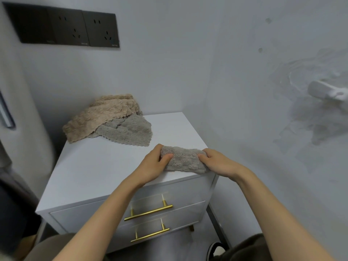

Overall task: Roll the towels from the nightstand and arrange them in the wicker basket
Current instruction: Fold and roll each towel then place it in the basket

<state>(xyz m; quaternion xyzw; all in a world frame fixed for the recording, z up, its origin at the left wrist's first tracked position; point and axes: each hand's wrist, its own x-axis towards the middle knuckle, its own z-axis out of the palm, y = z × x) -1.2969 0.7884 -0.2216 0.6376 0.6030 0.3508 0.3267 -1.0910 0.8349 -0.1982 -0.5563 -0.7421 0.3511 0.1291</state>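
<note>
we held the rolled grey towel [185, 160] at the front right edge of the white nightstand [105, 166], one hand at each end. our left hand [154, 162] had its grip clamped on the towel's left end, thumb pressed on the near face. our right hand [216, 161] had its grip clamped on the right end in the same way. the roll rested on the top, just above the drawers with brass handles [148, 212]. at the back left corner a crumpled beige towel [101, 113] overlapped a flat grey towel [130, 130], both well apart from our hands. dark wall sockets [75, 29] sat above.
</note>
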